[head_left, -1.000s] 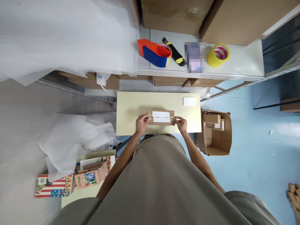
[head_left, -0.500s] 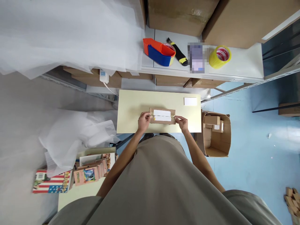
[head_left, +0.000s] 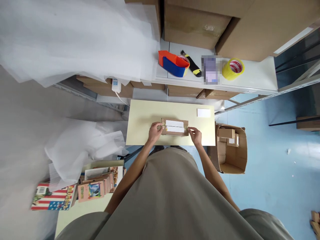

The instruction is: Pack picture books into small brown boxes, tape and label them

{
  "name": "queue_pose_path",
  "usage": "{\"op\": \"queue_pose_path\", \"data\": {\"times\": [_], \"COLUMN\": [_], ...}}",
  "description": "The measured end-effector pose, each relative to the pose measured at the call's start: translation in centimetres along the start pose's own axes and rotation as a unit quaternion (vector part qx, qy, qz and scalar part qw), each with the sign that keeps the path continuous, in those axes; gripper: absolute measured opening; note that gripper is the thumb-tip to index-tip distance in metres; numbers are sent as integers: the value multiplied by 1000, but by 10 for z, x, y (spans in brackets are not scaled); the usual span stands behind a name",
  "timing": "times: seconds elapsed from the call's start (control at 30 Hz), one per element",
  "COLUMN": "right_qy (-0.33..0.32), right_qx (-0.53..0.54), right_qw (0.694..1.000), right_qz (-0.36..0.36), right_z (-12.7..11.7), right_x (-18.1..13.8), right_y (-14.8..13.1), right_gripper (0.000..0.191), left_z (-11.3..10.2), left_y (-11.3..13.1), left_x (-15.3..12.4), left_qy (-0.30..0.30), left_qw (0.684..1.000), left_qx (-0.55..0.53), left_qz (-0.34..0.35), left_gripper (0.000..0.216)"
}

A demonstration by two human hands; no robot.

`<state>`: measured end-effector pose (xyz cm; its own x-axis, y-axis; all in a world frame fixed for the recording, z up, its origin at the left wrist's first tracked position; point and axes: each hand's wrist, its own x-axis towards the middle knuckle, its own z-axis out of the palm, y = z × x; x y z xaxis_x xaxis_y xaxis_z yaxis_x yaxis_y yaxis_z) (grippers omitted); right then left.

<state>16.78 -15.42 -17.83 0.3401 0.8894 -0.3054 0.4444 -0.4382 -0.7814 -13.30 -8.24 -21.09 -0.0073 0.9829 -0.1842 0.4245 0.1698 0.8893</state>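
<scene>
A small cardboard box lies on the pale yellow table in front of me, with clear tape at both ends. On its top is a white label, crossed by a thin dark line from end to end. My left hand is closed at the box's left end, thumb and forefinger pinched on the taped edge. At the opposite end my right hand is likewise closed, its fingertips on the taped right edge. What lies between the fingertips is too small to make out clearly.
A white card lies on the table. Behind it, a shelf holds a tape dispenser, a utility knife and a yellow tape roll. An open carton with small boxes stands right; books sit lower left.
The whole view has shifted slightly, so the table and shelf sit lower in the picture. Both hands stay at the ends of the box, and its near side shows a little more.
</scene>
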Motion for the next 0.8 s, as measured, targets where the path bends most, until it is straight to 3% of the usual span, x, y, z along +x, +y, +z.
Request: {"op": "queue_pose_path", "data": {"times": [0.2, 0.33, 0.5, 0.63, 0.8], "right_qy": [19, 62, 102, 79, 51], "right_qx": [-69, -85, -89, -130, -216], "right_qw": [992, 971, 922, 885, 867], "right_qz": [-107, -216, -362, -440, -445], "right_z": [-21, -37, -48, -37, -2], "right_x": [18, 47, 88, 128, 184], "right_y": [-48, -109, -197, -250, -280], "right_gripper": [51, 48, 46, 50, 53], "left_z": [-21, -31, -39, -42, -41], "left_y": [64, 129, 206, 245, 262], "left_x": [26, 54, 86, 101, 105], "left_qy": [-1, 8, 28, 38, 60], "left_qw": [993, 980, 961, 945, 933], "left_qx": [18, -20, -57, -65, -72], "left_qz": [116, 196, 269, 320, 348], "left_gripper": [14, 19, 20, 20, 22]}}
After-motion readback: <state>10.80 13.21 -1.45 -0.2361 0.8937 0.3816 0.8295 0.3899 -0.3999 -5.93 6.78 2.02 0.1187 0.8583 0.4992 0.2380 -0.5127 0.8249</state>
